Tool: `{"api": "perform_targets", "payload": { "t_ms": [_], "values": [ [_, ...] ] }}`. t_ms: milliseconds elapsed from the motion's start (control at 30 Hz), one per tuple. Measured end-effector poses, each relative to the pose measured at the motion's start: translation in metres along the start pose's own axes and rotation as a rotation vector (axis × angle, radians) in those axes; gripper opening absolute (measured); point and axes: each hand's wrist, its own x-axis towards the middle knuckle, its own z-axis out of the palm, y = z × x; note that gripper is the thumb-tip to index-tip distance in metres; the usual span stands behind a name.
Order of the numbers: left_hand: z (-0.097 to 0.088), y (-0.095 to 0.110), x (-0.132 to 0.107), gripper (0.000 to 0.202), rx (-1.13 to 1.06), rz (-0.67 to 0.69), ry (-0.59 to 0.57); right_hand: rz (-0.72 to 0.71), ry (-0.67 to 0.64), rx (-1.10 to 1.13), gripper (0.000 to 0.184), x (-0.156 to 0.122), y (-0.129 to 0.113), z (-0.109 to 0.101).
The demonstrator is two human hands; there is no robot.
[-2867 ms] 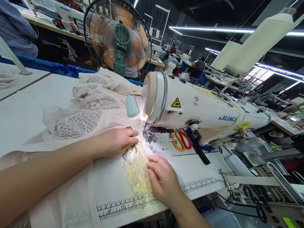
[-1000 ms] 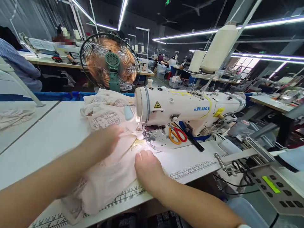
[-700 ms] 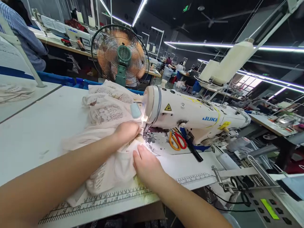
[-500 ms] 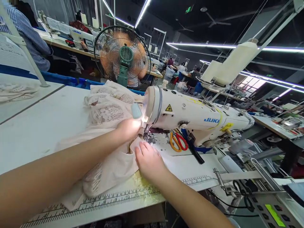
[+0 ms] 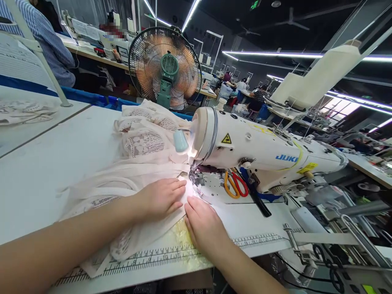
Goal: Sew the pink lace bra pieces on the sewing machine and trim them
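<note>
A cream garment with lace panels lies bunched on the sewing table, its front edge running under the needle area of a white sewing machine. Flat on the cloth just left of the needle rests my left hand, fingers stretched forward and holding nothing. My right hand is at the garment's right edge, close in front of the presser foot, with its fingers together and closed on the cloth; the fingertips are partly hidden. A small lamp glows beside the needle, below a pale blue cover.
Red-handled scissors and orange-handled scissors lie under the machine arm near a black strip-like tool. A printed ruler runs along the table's front. A fan stands behind; a person in a striped shirt sits back left.
My left hand has come down and back from the needle area onto the cloth, its fingers now flat. My right hand stays by the garment's edge. The view has shifted slightly.
</note>
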Motion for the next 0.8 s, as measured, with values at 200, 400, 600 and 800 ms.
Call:
{"api": "perform_targets", "payload": {
  "t_ms": [200, 400, 600, 800],
  "values": [
    [-0.008, -0.001, 0.012, 0.04, 0.025, 0.003, -0.014, 0.044, 0.064, 0.009, 0.033, -0.01, 0.001, 0.004],
    [-0.01, -0.003, 0.019, 0.036, 0.011, -0.018, -0.013, 0.07, 0.116, -0.007, 0.031, -0.004, 0.0, 0.002],
    [-0.007, -0.004, 0.019, 0.031, 0.013, -0.014, 0.038, 0.074, 0.145, 0.043, 0.026, -0.005, -0.002, -0.003],
    [0.002, -0.007, 0.019, 0.029, 0.02, -0.003, 0.072, 0.071, 0.169, 0.084, 0.026, -0.004, -0.002, -0.005]
  ]
}}
